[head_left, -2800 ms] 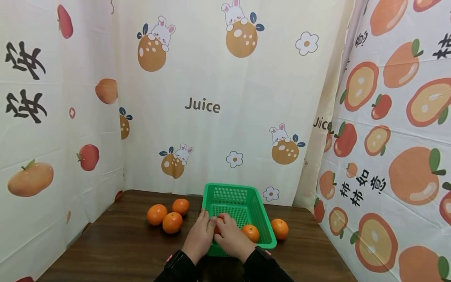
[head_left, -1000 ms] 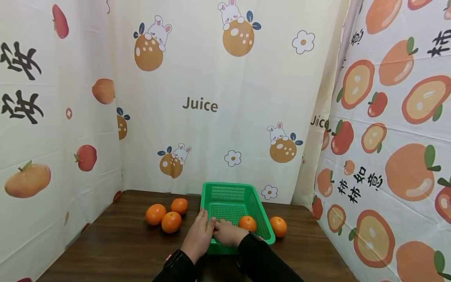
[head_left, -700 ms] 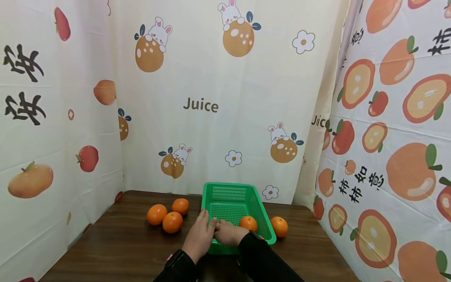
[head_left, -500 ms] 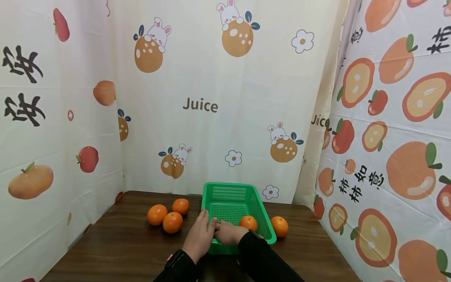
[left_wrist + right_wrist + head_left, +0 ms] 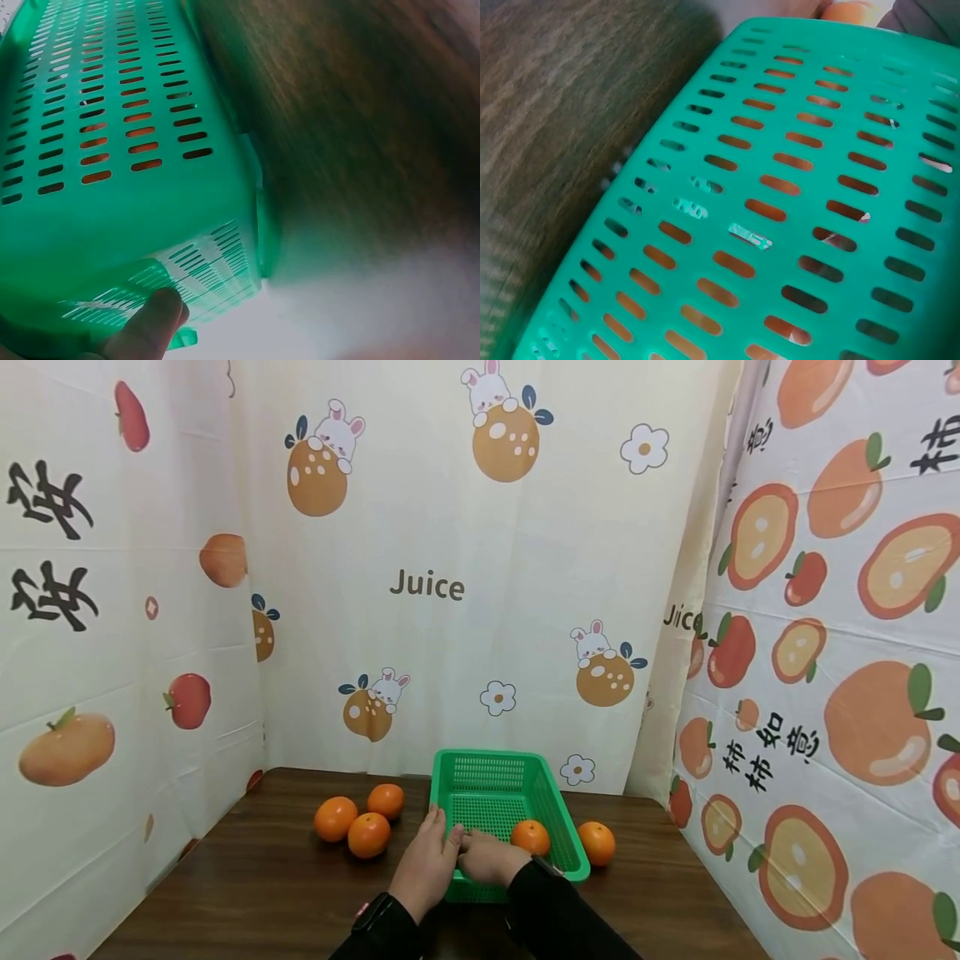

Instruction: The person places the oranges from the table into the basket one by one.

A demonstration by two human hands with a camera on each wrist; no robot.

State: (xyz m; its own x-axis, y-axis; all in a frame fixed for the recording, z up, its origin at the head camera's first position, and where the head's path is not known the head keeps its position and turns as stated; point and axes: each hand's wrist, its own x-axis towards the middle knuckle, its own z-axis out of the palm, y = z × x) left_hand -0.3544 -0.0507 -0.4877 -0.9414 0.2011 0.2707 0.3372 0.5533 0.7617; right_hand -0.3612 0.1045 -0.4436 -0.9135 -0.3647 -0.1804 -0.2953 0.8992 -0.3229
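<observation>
A green slotted plastic basket (image 5: 564, 827) stands on the table with an orange (image 5: 530, 838) in its right part. My left hand (image 5: 423, 870) rests at its near left corner, fingers together and straight, thumb to the right. The left wrist view shows a fingertip (image 5: 150, 326) by the basket wall (image 5: 112, 214). My right hand (image 5: 489, 859) reaches over the near rim into the basket, bent downward beside the left thumb. Its fingertips are mostly hidden, so its hold cannot be told. Through the slots of the wall (image 5: 802, 31) in the right wrist view, orange colour shows.
Three oranges (image 5: 368, 836) sit close together left of the basket. Another orange (image 5: 597, 843) stands just outside its right wall. The dark wooden table (image 5: 247, 893) is bounded by printed curtains (image 5: 427, 635) at the back and both sides.
From 2.8 seconds ago, my right hand has bent lower at the basket's near side, and the orange under the hands is now out of sight. The basket's orange shifted slightly back. The last second is still.
</observation>
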